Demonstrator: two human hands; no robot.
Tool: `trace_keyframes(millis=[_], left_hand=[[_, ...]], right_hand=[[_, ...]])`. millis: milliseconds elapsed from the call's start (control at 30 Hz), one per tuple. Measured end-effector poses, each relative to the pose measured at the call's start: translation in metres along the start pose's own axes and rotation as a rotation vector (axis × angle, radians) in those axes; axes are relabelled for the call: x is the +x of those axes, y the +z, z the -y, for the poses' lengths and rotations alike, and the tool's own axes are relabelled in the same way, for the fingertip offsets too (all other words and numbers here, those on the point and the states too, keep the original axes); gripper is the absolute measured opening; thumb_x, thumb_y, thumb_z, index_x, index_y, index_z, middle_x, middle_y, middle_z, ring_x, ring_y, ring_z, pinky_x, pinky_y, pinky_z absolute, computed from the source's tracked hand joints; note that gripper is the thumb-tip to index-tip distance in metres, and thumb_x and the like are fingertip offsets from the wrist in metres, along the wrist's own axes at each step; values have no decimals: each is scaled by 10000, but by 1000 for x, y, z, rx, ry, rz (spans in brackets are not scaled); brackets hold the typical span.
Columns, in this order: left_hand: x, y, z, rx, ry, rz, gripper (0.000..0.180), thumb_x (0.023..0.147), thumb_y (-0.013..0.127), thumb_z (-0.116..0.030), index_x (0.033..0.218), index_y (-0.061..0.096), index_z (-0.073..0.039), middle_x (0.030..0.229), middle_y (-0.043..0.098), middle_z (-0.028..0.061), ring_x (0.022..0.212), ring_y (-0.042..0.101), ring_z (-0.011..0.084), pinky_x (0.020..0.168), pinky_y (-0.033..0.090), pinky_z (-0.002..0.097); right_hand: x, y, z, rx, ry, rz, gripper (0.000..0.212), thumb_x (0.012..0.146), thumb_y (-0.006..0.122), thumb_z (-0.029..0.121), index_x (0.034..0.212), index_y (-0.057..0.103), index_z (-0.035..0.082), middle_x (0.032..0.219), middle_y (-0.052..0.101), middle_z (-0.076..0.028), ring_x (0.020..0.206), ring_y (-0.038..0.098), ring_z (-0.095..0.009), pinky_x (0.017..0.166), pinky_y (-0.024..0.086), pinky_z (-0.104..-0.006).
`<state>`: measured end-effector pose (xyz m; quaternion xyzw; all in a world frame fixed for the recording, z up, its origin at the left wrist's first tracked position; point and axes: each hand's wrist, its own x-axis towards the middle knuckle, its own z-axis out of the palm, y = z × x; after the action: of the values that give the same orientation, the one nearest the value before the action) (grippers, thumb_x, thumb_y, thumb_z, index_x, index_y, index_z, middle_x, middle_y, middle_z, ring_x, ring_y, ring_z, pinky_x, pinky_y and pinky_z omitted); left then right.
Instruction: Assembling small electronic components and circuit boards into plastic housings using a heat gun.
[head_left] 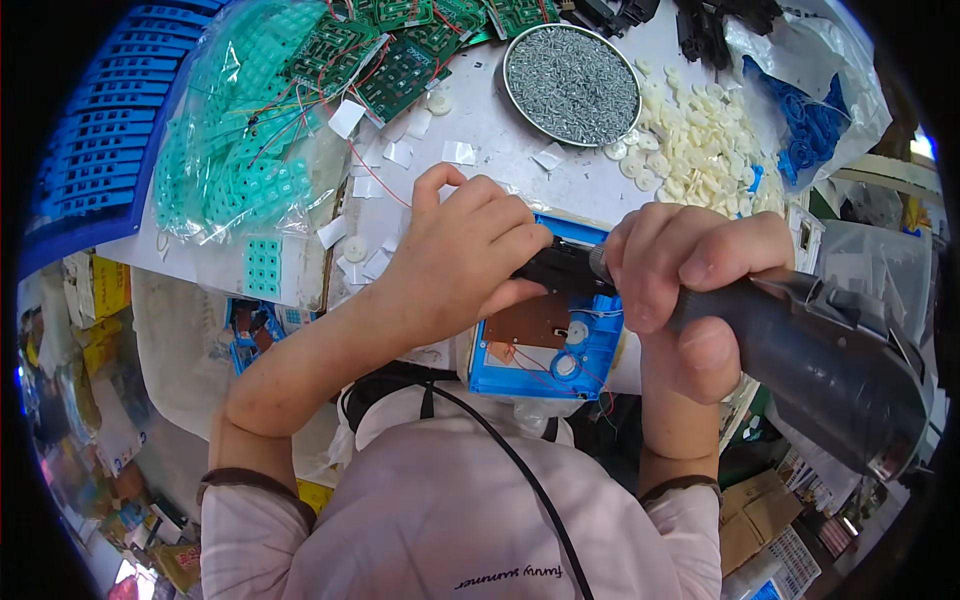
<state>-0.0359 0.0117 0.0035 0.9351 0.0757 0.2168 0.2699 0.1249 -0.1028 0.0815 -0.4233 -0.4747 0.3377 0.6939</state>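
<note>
A black electric screwdriver is gripped in my right hand, its body sloping down to the right and its tip end pointing left over a blue plastic housing. My left hand is closed, with thumb and fingertips on a black plastic part at the upper side of the housing. The screwdriver's tip meets this part, but the exact contact is hidden. Inside the housing are a brown board, thin red wires and a round white piece.
A round tray of small screws stands at the back, beside a pile of cream plastic discs. Green circuit boards and a bag of teal keypads lie left. Blue parts fill a clear bag at right.
</note>
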Motion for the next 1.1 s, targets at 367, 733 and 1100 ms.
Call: trace_keyframes(millis=[367, 733, 1100], left_hand=[[-2, 3, 0, 54, 62, -29, 384, 682, 822, -336, 965, 652, -140, 908, 562, -19, 975, 562, 174, 952, 302, 465], [-5, 4, 3, 101, 106, -39, 338, 708, 798, -331, 942, 653, -134, 925, 572, -13, 993, 566, 173, 958, 307, 468], [2, 6, 7, -379, -230, -99, 381, 839, 776, -351, 1099, 660, -98, 995, 651, 49, 987, 586, 221, 993, 300, 436]], right_hand=[[1, -2, -20, 20, -104, 138, 295, 868, 734, 67, 1018, 482, 28, 775, 578, -104, 641, 548, -164, 594, 451, -288], [-1, 7, -10, -237, 60, 81, 424, 915, 747, 319, 1065, 441, 67, 689, 556, -48, 579, 525, -154, 607, 459, -347], [-20, -23, 41, -1183, -362, -84, 632, 810, 756, 248, 1362, 494, 86, 1372, 533, -188, 1243, 512, -371, 1033, 447, -506]])
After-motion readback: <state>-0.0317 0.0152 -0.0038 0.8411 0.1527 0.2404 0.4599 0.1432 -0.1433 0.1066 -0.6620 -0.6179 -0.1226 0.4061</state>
